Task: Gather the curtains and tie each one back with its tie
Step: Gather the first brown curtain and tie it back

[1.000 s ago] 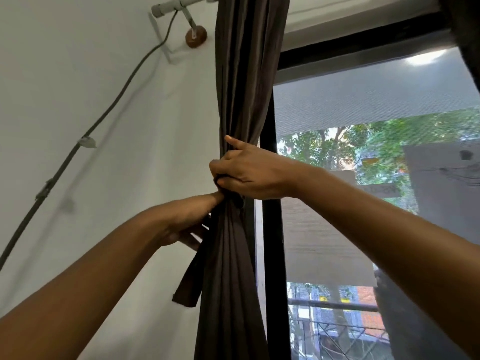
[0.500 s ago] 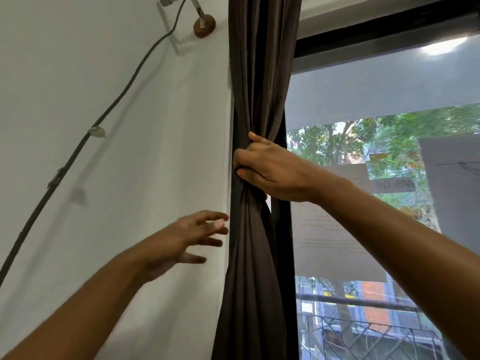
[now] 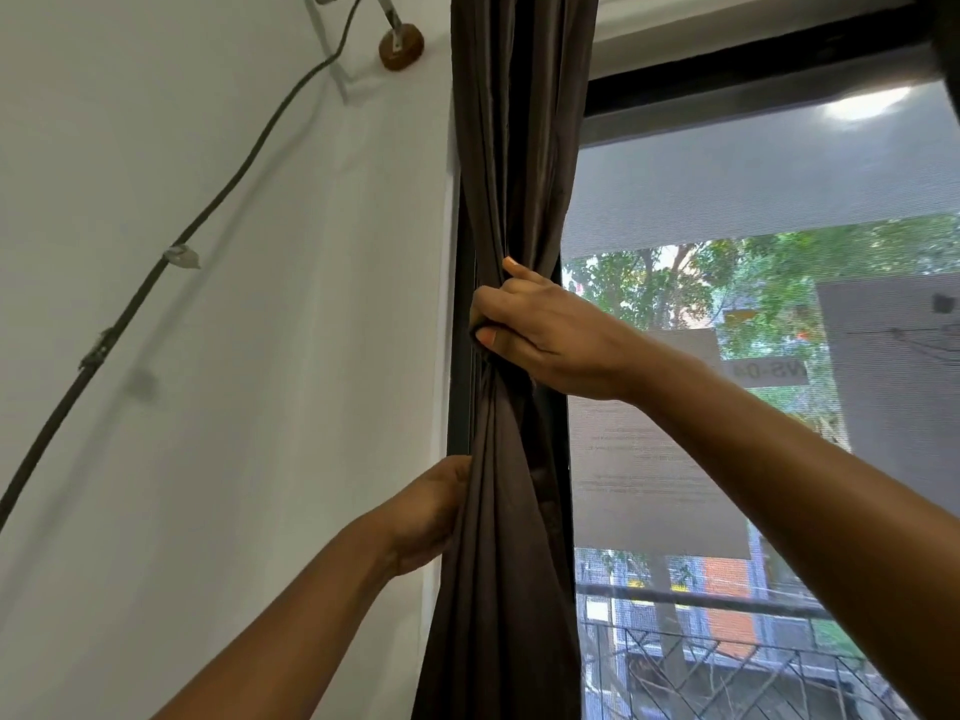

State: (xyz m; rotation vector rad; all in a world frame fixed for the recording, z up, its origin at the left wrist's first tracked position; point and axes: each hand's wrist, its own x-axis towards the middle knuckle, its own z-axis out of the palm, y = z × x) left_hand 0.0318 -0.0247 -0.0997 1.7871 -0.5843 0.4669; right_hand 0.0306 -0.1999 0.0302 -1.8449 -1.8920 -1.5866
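Dark brown curtain (image 3: 514, 148) hangs bunched into 1 narrow column at the left edge of the window, in front of the black window frame (image 3: 727, 80) and just beside the white wall (image 3: 234, 407). Right hand (image 3: 545, 340) is clenched around the bunch at mid-height, fingers wrapped to the far side, thumb up; fabric pinches in there and flares out below. Left hand (image 3: 426, 511) sits lower on the curtain's left edge, fingers tucked behind the folds, so grip can't be confirmed. Can't make out the tie as separate from the curtain fabric. Grey cable (image 3: 171, 252) runs diagonally down the wall from a round wooden bracket mount (image 3: 401, 46).
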